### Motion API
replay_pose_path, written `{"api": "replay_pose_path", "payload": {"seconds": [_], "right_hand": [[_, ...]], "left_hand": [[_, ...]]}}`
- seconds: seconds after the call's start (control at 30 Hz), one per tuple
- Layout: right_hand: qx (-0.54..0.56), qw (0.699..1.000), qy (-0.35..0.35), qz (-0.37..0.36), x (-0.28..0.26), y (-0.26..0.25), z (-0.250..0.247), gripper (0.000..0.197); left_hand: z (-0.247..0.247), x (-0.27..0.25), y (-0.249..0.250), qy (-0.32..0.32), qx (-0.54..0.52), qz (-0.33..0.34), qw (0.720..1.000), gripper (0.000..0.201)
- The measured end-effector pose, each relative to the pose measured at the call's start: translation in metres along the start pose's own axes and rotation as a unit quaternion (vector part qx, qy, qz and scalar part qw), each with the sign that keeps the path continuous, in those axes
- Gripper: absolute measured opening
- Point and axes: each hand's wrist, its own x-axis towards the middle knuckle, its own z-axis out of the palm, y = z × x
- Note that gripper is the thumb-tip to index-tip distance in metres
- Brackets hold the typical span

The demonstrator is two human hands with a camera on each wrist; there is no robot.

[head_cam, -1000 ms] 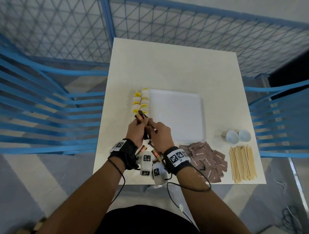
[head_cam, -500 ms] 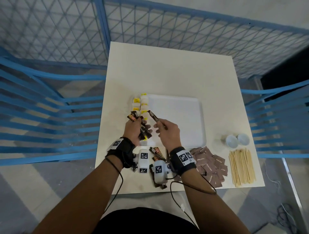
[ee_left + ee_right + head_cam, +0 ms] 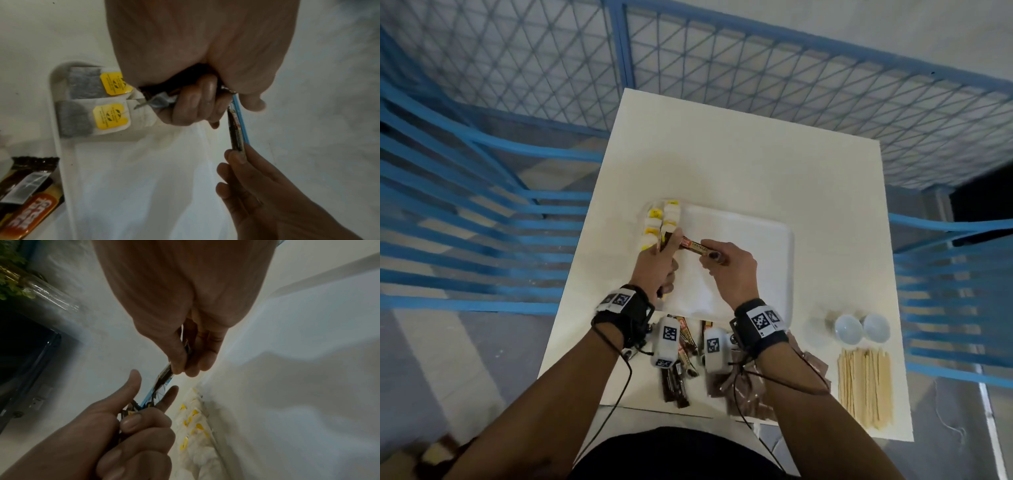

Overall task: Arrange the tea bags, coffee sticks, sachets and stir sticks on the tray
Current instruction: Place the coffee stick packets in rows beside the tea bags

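Both hands over the white tray [image 3: 774,240], left part. Right hand [image 3: 732,270] pinches one end of a single coffee stick [image 3: 697,246] between thumb and fingertips. Left hand [image 3: 657,267] is curled round a bundle of coffee sticks [image 3: 162,99], forefinger and thumb raised beside the single stick. Tea bags [image 3: 662,222] line the tray's left edge. More coffee sticks [image 3: 678,377], brown sachets [image 3: 750,390] and stir sticks [image 3: 866,383] lie on the table [image 3: 722,154] nearer the person.

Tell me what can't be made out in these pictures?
- Head view: how many coffee sticks the left hand holds; its fingers cover the bundle.
- Head view: part of the brown sachets, behind the right wrist band.
- Left wrist view: print on the tea bags, too small.
- Right wrist view: label of the coffee stick in the right hand, seen edge-on.
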Motion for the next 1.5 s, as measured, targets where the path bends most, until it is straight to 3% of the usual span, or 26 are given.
{"api": "replay_pose_path", "payload": {"seconds": [0.17,0.27,0.4,0.5,0.6,0.73,0.87,1.03,1.17,1.5], "right_hand": [[0.052,0.997,-0.057,0.019,0.009,0.006,-0.016,0.028],[0.066,0.994,-0.084,0.016,0.014,0.008,-0.024,0.028],[0.057,0.996,-0.073,0.01,0.019,0.009,-0.031,0.026],[-0.011,0.997,-0.065,-0.031,0.021,0.009,-0.028,0.027],[-0.144,0.98,-0.054,-0.128,0.026,0.009,-0.02,0.036],[-0.231,0.955,-0.022,-0.183,0.036,0.009,-0.008,0.023],[-0.218,0.963,-0.015,-0.16,0.054,0.011,-0.003,0.025],[-0.245,0.964,0.008,-0.106,0.088,0.021,0.005,0.023],[-0.292,0.952,0.016,-0.089,0.107,0.033,0.02,0.024],[-0.345,0.937,0.018,-0.049,0.136,0.04,0.042,0.027]], "left_hand": [[0.009,0.0,-0.005,0.023,0.017,0.062,0.998,0.032],[0.015,0.0,-0.005,0.046,-0.012,0.063,0.997,0.02],[0.021,0.004,-0.007,0.042,-0.032,0.052,0.997,0.025],[0.024,0.007,-0.005,0.059,-0.024,0.054,0.997,0.029],[0.022,0.009,-0.002,0.072,0.0,0.065,0.995,0.03],[0.018,0.015,0.002,0.06,0.012,0.068,0.996,0.027],[0.008,0.025,0.004,0.079,0.044,0.066,0.994,0.036],[-0.007,0.032,0.008,0.07,0.03,-0.012,0.997,0.052],[-0.018,0.036,0.006,0.034,0.035,-0.049,0.998,0.048],[-0.027,0.048,0.01,0.022,0.048,-0.071,0.996,0.043]]}}
